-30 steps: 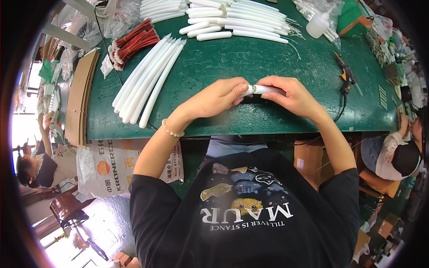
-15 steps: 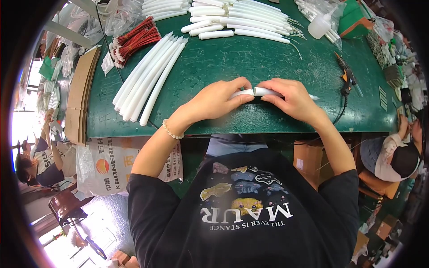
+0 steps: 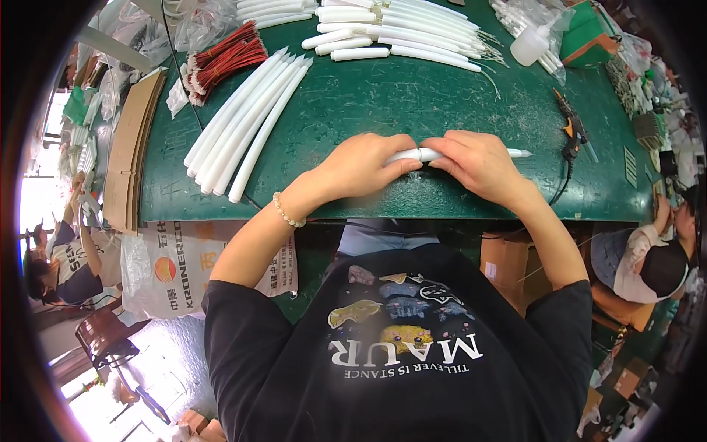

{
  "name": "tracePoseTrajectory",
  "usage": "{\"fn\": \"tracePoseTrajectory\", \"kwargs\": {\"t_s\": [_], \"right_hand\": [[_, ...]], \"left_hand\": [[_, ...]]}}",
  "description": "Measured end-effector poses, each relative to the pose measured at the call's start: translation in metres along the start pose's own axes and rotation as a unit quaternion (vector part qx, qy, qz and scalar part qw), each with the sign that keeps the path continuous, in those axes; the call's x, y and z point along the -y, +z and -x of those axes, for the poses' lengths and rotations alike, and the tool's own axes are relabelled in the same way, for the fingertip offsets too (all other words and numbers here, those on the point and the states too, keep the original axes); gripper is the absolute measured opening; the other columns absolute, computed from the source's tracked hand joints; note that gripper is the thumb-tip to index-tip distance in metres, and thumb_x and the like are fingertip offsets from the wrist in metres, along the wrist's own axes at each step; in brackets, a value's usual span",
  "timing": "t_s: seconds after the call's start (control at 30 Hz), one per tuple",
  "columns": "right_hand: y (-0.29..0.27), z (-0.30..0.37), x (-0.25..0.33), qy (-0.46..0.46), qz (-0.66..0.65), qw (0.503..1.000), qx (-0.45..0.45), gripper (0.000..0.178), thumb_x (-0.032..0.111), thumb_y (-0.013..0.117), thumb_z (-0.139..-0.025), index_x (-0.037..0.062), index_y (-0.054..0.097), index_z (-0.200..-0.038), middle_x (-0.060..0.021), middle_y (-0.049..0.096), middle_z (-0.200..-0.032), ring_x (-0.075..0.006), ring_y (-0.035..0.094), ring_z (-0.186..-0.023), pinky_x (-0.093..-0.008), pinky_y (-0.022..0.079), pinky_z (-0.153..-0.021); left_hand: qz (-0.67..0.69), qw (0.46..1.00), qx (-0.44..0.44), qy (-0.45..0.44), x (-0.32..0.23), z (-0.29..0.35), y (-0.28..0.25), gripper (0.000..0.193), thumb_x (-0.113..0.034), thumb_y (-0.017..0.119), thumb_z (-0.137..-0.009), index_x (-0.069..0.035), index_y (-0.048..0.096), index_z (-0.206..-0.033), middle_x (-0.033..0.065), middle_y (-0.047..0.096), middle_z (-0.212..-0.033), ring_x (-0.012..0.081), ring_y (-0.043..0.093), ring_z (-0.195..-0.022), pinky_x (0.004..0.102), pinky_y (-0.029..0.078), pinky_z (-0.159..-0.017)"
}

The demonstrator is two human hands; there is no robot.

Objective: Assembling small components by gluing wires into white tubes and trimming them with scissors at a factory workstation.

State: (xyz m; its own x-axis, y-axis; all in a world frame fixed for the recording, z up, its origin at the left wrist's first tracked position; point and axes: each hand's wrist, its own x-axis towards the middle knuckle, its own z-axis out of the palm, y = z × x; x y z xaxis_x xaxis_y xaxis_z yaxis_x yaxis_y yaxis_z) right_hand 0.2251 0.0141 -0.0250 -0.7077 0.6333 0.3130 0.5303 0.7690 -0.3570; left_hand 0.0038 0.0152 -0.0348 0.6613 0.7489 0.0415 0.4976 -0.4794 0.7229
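Note:
Over the front part of the green table [image 3: 442, 199], my left hand [image 3: 364, 162] pinches a short white candle tube [image 3: 403, 155]. Closed around a longer white candle piece [image 3: 518, 153] is my right hand [image 3: 477, 160]; its pointed tip sticks out to the right. The two pieces meet end to end between my fingertips, with a thin seam showing. My palms and fingers hide much of both. Left of my hands lies a row of long white taper candles [image 3: 243, 125], their pointed ends away from me.
Bundled red wires [image 3: 228, 62] lie at the far left. More white tubes [image 3: 420, 33] with thin wires are piled at the back. To the right are a glue gun [image 3: 571, 132] with its cord, a white squeeze bottle [image 3: 529, 46] and a green box [image 3: 585, 33]. Co-workers sit at both sides.
The gap between the two white pieces has closed, and their ends now touch. My fingers have shifted slightly along them, and more of the pointed end shows at the right.

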Motion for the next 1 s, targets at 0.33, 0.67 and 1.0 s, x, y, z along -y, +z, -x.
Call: {"fn": "tracePoseTrajectory", "kwargs": {"t_s": [0.33, 0.67, 1.0], "right_hand": [[0.006, -0.001, 0.003, -0.056, 0.1, 0.993, 0.02, 0.026, 0.018, 0.065, -0.073, 0.0054, 0.058, -0.095, -0.0065, 0.053, -0.069, -0.024, 0.056, -0.062, -0.0353, 0.045, -0.051], [0.004, -0.008, -0.007, -0.056, 0.044, 0.995, 0.063, 0.022, 0.015, 0.063, -0.074, 0.0037, 0.058, -0.093, -0.0076, 0.054, -0.066, -0.0263, 0.056, -0.06, -0.0371, 0.044, -0.052], [-0.002, -0.017, 0.005, -0.102, 0.068, 0.992, -0.032, 0.027, 0.018, 0.066, -0.073, 0.006, 0.058, -0.095, -0.0064, 0.053, -0.067, -0.0252, 0.055, -0.059, -0.0357, 0.044, -0.052]], "left_hand": [[-0.128, 0.99, 0.016, 0.059, 0.005, -0.002, 0.008, 0.028, -0.029, 0.05, -0.088, -0.001, 0.048, -0.081, 0.0199, 0.057, -0.063, 0.0391, 0.055, -0.06, 0.0478, 0.041, -0.055], [-0.109, 0.991, 0.04, 0.065, 0.007, -0.007, 0.004, 0.029, -0.029, 0.049, -0.088, -0.001, 0.048, -0.082, 0.0192, 0.056, -0.062, 0.0391, 0.055, -0.06, 0.0481, 0.041, -0.055], [-0.112, 0.992, -0.039, 0.044, 0.007, 0.014, -0.001, 0.024, -0.026, 0.053, -0.086, -0.003, 0.052, -0.092, 0.0168, 0.059, -0.071, 0.0369, 0.057, -0.065, 0.0459, 0.043, -0.057]]}}
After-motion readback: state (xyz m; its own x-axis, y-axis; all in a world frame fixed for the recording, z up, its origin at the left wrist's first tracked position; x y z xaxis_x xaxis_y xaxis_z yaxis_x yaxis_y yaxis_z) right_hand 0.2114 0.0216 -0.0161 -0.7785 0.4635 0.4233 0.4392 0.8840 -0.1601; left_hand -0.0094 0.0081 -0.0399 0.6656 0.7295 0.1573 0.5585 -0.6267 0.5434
